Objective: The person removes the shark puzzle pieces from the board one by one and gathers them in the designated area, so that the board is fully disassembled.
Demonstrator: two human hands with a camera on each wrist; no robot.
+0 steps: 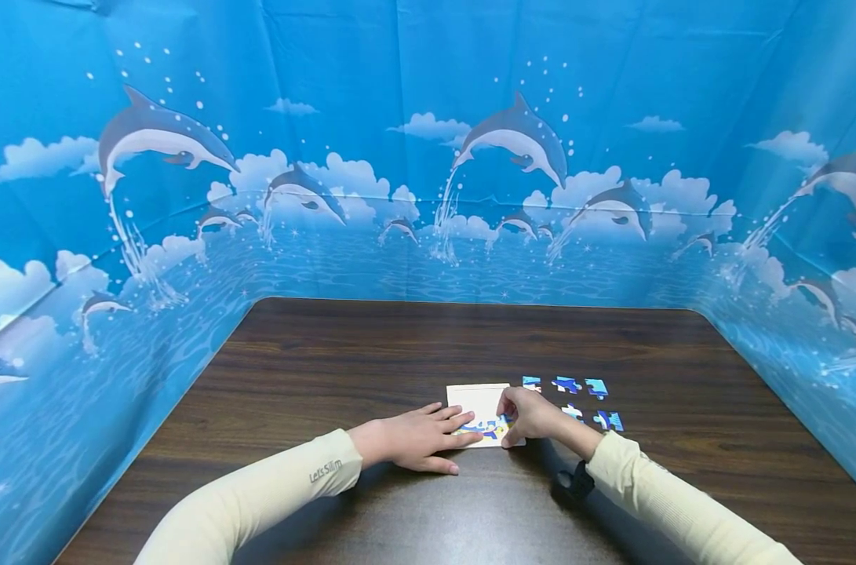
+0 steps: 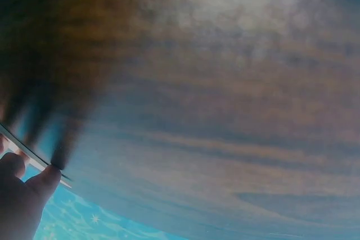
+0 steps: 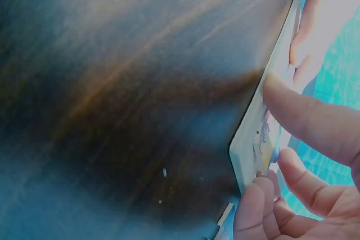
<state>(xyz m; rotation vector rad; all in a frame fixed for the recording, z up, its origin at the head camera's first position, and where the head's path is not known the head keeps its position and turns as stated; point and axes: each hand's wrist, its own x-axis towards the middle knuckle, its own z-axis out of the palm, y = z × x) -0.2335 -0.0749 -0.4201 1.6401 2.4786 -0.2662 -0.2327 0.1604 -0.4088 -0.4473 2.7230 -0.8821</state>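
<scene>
A white jigsaw tray [image 1: 478,395] lies on the table, with blue, white and yellow jigsaw pieces [image 1: 489,429] fitted along its near part. My left hand [image 1: 420,439] rests flat across the tray's left side, fingers spread and straight. At the tray's right end, my right hand [image 1: 529,416] pinches a jigsaw piece [image 1: 502,422] between thumb and fingers, low against the tray. The right wrist view shows the right thumb [image 3: 309,113] on the tray's near edge and the other fingers curled at its end. Much of that piece is hidden by the fingers.
Several loose blue jigsaw pieces [image 1: 596,388] lie on the dark wooden table [image 1: 329,353] to the right of the tray, some close behind the right hand. A blue dolphin-print curtain [image 1: 399,259] surrounds the table's back and sides.
</scene>
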